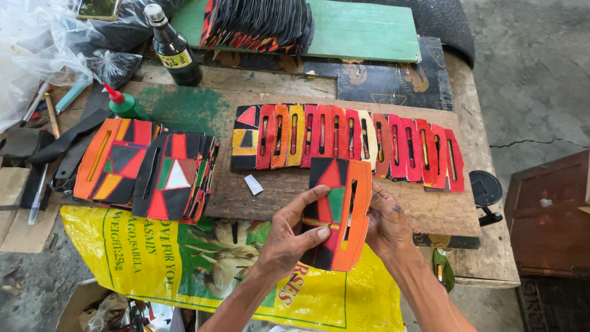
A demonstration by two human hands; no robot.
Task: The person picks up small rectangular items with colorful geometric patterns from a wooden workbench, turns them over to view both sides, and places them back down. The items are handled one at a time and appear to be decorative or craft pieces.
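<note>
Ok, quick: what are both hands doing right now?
Left hand: closed on the patchwork piece, thumb across its front.
Right hand: gripping the same piece's right edge.

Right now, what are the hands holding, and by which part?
Both hold one patchwork piece: left hand pinches its left edge, right hand supports the right edge from behind.

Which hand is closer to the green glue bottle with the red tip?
Left. The left hand lies below-right of the green glue bottle; the right hand is farther right.
</note>
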